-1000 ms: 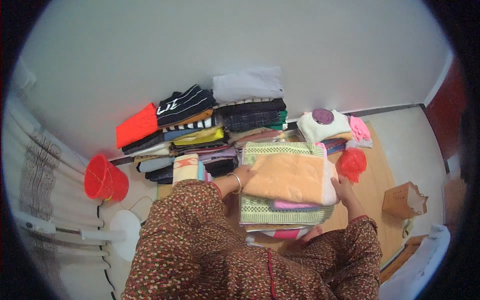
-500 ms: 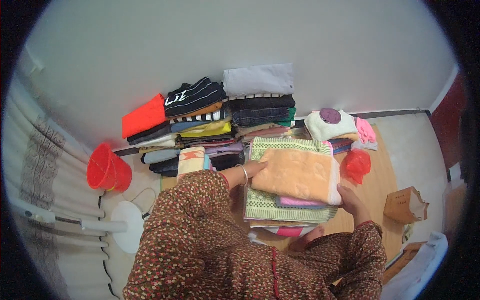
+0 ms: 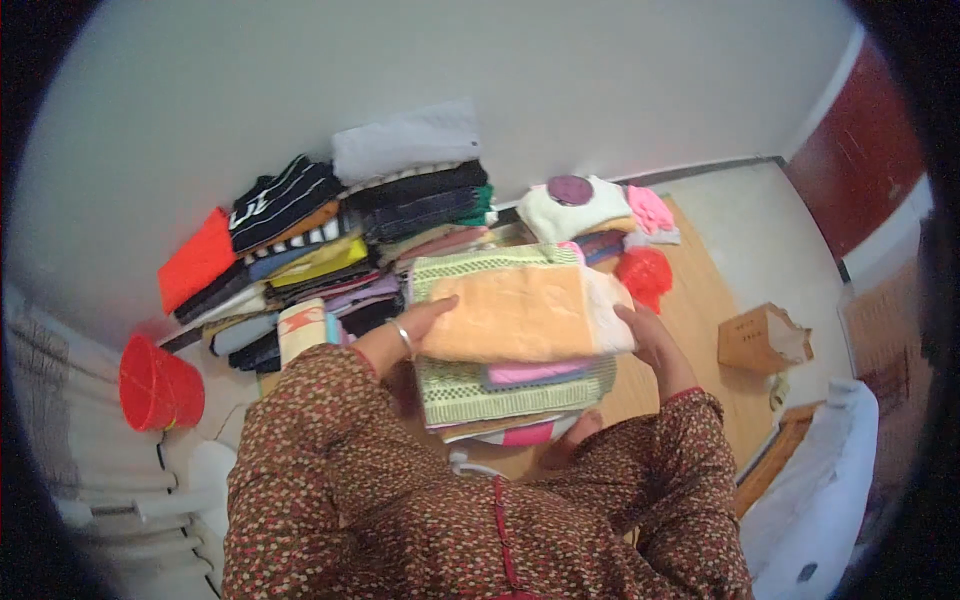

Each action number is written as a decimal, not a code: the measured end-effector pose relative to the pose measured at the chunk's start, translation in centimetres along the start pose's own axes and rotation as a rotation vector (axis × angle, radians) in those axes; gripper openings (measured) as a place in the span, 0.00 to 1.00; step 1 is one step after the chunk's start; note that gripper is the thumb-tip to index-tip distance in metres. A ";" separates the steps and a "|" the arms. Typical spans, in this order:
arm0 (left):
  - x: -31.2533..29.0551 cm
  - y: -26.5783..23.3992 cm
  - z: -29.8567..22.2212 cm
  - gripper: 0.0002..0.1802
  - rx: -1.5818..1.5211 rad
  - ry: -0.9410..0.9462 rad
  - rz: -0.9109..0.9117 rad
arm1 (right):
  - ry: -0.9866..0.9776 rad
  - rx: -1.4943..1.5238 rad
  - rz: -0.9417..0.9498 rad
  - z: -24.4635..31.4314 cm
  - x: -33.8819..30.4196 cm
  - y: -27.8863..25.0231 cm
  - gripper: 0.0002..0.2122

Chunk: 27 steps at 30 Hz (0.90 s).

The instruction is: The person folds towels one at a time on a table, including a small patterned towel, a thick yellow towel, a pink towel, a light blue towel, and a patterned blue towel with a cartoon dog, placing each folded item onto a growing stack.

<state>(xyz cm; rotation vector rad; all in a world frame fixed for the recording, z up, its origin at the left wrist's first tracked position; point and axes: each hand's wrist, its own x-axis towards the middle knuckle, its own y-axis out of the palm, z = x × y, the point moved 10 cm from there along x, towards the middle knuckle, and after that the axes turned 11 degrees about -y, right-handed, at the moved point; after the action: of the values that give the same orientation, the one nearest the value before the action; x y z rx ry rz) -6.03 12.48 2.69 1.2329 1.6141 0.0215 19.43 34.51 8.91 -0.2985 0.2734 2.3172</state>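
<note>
A folded orange towel (image 3: 510,315) with a white end lies level between my hands, above a stack of folded towels. My left hand (image 3: 425,325), with a bangle at the wrist, grips its left edge, thumb on top and the other fingers hidden beneath. My right hand (image 3: 645,335) holds the white end the same way. Under it, a pink folded cloth (image 3: 530,373) and a green-and-cream patterned towel (image 3: 450,395) show in the stack. Farther down sits a white cloth with a pink patch (image 3: 525,436).
Tall piles of folded clothes (image 3: 330,255) stand against the wall on the left. A white garment (image 3: 590,212), pink cloth (image 3: 650,212) and red plastic bag (image 3: 645,277) lie at the back right. Elsewhere are a red bucket (image 3: 160,385), a brown paper bag (image 3: 762,340) and a white-covered seat (image 3: 810,490).
The view has turned, shifting the surroundings leftward. My left hand has moved from lying at the towel's upper left to gripping its left edge. The towel now seems lifted slightly off the stack.
</note>
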 end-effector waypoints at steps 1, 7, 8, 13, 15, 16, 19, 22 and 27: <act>-1.4 1.7 -1.4 0.26 -0.011 0.069 0.017 | -0.049 0.035 -0.040 1.3 -0.2 -0.4 0.19; -8.2 7.1 -5.5 0.27 -0.056 0.251 0.222 | -0.088 0.221 -0.058 4.7 -2.7 0.5 0.18; -7.6 6.4 -4.4 0.26 -0.092 0.142 0.197 | -0.003 0.164 -0.031 3.7 -2.9 0.7 0.17; -4.7 3.1 -1.1 0.27 -0.021 0.014 0.006 | 0.023 0.003 -0.018 -0.5 -1.3 -0.7 0.17; -4.2 2.6 -0.9 0.26 -0.086 -0.011 0.044 | -0.014 -0.031 -0.005 -0.1 -1.3 -0.4 0.17; -4.1 2.8 -0.8 0.27 -0.154 -0.027 0.082 | 0.018 0.003 -0.019 0.3 -1.5 -0.1 0.17; -4.1 3.1 0.1 0.27 -0.112 -0.073 0.064 | 0.042 0.033 -0.022 0.4 -1.5 0.5 0.18; -4.2 3.1 -0.5 0.29 0.056 -0.006 -0.007 | 0.005 -0.010 -0.049 0.8 -1.4 0.1 0.19; -7.2 6.7 -3.9 0.29 -0.145 0.084 0.223 | -0.134 0.140 -0.057 4.1 -1.7 0.7 0.18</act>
<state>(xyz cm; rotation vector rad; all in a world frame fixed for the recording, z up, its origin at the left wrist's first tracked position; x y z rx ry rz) -4.93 12.58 13.23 1.3065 1.5109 0.3290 19.56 34.08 13.34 -0.0792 0.3535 2.2368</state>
